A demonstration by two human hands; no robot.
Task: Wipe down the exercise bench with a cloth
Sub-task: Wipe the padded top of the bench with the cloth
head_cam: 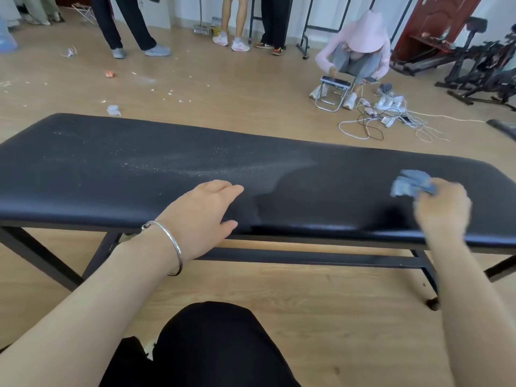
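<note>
My right hand (442, 210) clutches the bunched cloth (412, 183) on the bench (111, 174) near its right end; my left hand (199, 210) lies flat, fingers straight, at the near edge.

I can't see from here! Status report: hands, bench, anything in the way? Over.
Left hand flat on black padded bench. Right hand grips crumpled blue cloth, right end. White dust across left half; nothing blocking.
</note>
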